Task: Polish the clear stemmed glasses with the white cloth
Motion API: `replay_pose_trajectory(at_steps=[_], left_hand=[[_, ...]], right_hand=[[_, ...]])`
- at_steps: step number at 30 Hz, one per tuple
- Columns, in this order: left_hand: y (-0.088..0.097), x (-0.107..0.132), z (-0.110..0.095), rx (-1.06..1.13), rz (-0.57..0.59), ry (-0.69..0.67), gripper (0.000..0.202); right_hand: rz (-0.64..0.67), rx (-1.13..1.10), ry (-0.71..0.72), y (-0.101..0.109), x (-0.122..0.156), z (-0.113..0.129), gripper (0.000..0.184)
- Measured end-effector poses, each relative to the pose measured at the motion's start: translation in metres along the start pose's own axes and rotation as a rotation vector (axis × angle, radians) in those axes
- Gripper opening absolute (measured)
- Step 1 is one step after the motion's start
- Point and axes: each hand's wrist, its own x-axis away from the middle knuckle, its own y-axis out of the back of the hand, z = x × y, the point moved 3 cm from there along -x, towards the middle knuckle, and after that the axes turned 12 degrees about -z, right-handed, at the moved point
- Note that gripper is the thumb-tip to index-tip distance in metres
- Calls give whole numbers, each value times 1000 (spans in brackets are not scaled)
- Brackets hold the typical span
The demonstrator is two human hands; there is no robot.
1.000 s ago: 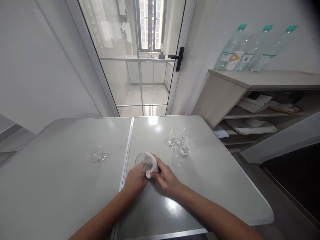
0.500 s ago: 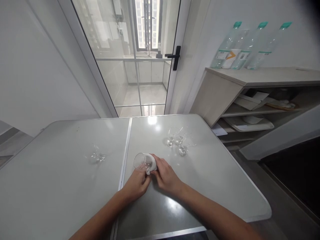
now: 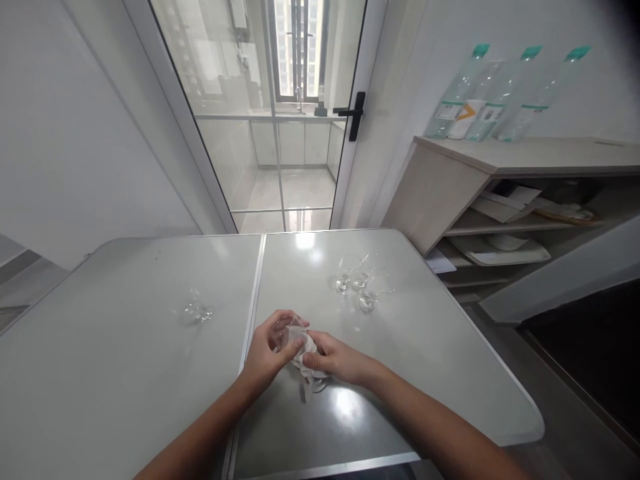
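Tilted over the near middle of the table is a stemmed glass [image 3: 319, 385], its round foot showing toward me and its bowl pointing away to the left. My left hand [image 3: 267, 350] curves round the bowl, thumb on the near side. A crumpled white cloth [image 3: 306, 383], perhaps tissue, lies against the glass and hangs below it. My right hand [image 3: 343, 360] pinches this cloth against the glass; part of the stem is hidden there. Beyond my right hand stands a small group of stemmed glasses [image 3: 367, 303]. Another clear glass piece [image 3: 197, 312] is on the left half.
The grey table [image 3: 125, 387] has a metal seam [image 3: 254, 287] across it and metal edging. A glazed door [image 3: 355, 117] with a black handle is behind. At right, a wooden shelf unit [image 3: 445, 163] bears several clear bottles [image 3: 487, 110] with green caps.
The glass has turned so its foot now shows toward me. My left hand has moved up round the bowl, and the cloth hangs lower under my right hand.
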Motion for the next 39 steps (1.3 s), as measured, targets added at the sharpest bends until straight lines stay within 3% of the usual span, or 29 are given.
replay_pose_trajectory(at_steps=[2,6,8,10,14,16,18,21,24,27,30,32,36,39], left_hand=[[0,3,3,-78,-65,7,33],[5,6,8,-174,-249,-45,34],[8,5,8,-159,-270,-52,33],[10,3,4,-108,-238,-55,32],[9,1,-4,64,-107,-85,35],[9,0,-4,76,-102,-70,34],[10,-1,-2,30,-146,-41,32],[12,0,0,-33,-249,-29,32],[13,1,-1,-12,-303,-41,34],[13,1,-1,39,-290,-50,35],[12,2,-1,86,-236,-79,37],[13,3,-1,88,-230,-123,37],[22,6,-8,-9,-393,-276,37],[25,9,-11,-94,-476,-414,42]], right_hand=[[-62,210,59,-3,0,0,43],[-343,827,268,-8,0,-3,25],[-413,959,318,-10,0,-2,24],[-334,799,243,-9,0,-2,29],[141,106,-100,-5,2,1,51],[196,43,-128,-2,3,3,51],[37,269,-3,2,1,2,40],[-315,805,335,0,1,-1,24],[-406,982,569,-9,2,-6,25],[-415,744,441,-6,0,-9,20],[-362,307,191,0,-3,-5,33],[-411,92,154,5,-3,3,38],[-662,-130,169,13,0,13,36],[-650,-355,47,11,-2,9,39]])
